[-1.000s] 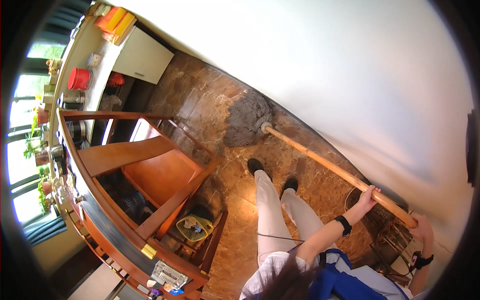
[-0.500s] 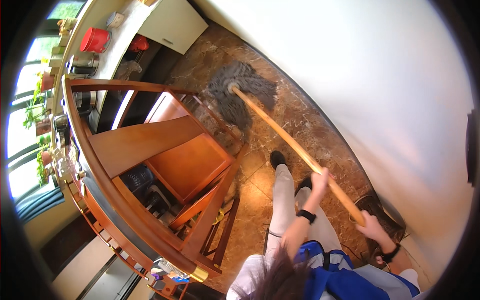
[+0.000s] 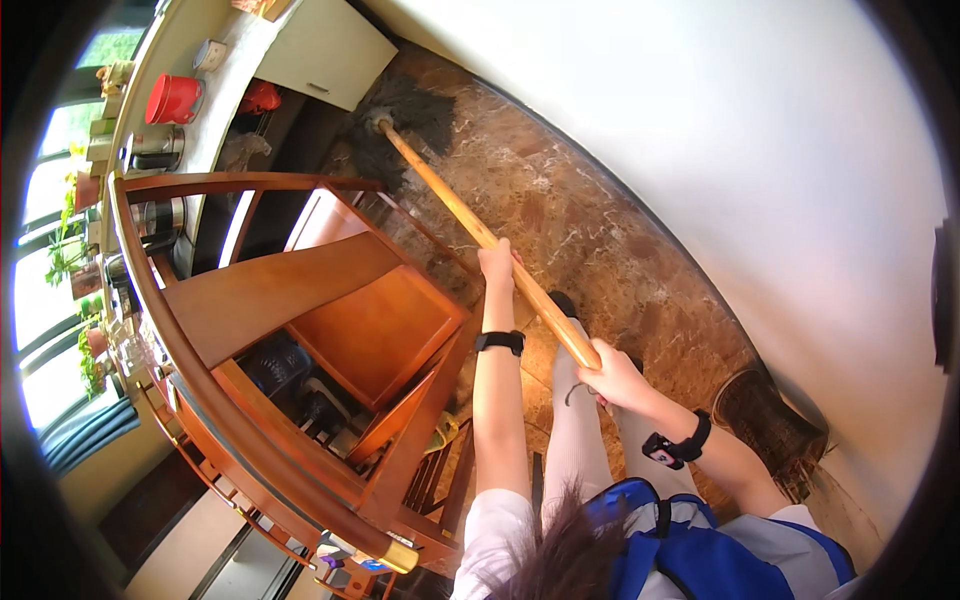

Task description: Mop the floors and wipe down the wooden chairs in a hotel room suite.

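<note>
A long wooden-handled mop (image 3: 445,196) slants across the picture, with its dark grey strands spread on the brown marbled floor (image 3: 620,260) by the cabinet at the far end. My left hand (image 3: 497,264) is wrapped round the handle about midway. Lower down, my right hand (image 3: 614,376) is closed round the handle's near end. Black bands sit on both wrists. The mop head lies partly in shadow, far ahead of my feet.
To the left stands a wooden chair (image 3: 290,290) by an orange-brown table. A counter (image 3: 215,120) with a red tin (image 3: 174,99) runs under the windows. A white wall (image 3: 740,160) borders the right. A dark woven basket (image 3: 770,425) stands against it.
Both hands have moved forward and left with the mop. Its head has slid away from me, from the floor beyond the chair to the foot of the cabinet.
</note>
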{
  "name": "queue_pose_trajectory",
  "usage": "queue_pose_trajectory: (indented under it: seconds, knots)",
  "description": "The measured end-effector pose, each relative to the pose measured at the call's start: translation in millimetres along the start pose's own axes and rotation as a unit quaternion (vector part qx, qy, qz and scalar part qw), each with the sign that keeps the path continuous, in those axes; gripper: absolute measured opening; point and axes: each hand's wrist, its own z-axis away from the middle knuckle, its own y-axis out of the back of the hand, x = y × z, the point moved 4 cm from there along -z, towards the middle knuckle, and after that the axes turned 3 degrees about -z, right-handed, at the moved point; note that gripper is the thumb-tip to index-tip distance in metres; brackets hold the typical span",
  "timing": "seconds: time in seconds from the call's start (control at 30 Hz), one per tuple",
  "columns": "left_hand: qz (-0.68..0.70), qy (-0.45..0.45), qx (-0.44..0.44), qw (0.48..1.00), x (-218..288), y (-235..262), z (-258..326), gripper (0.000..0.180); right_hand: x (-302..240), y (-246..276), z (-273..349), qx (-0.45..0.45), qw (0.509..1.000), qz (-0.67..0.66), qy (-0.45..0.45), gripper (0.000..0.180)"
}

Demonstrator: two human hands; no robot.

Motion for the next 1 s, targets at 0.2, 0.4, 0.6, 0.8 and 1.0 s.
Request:
queue_pose_trajectory:
  seconds: [0.2,0.4,0.6,0.8,1.0]
  knots:
    - [-0.054,0.035,-0.118,0.991,-106,-81,80,0.034,102,65,85,0.057,0.995,0.066,-0.051,0.033]
    - [-0.025,0.037,-0.223,0.974,-223,-157,201,0.034,181,128,221,0.073,0.971,0.214,-0.078,0.032]
    - [-0.176,0.111,-0.445,0.871,-232,-157,352,0.047,198,131,365,-0.021,0.965,0.161,-0.206,0.032]
    - [-0.101,-0.098,-0.386,0.912,-174,-82,431,0.036,130,112,419,-0.103,0.994,0.033,-0.033,0.052]
    - [-0.139,-0.462,-0.210,0.850,-139,-30,494,0.061,76,55,421,-0.240,0.901,-0.287,0.219,0.047]
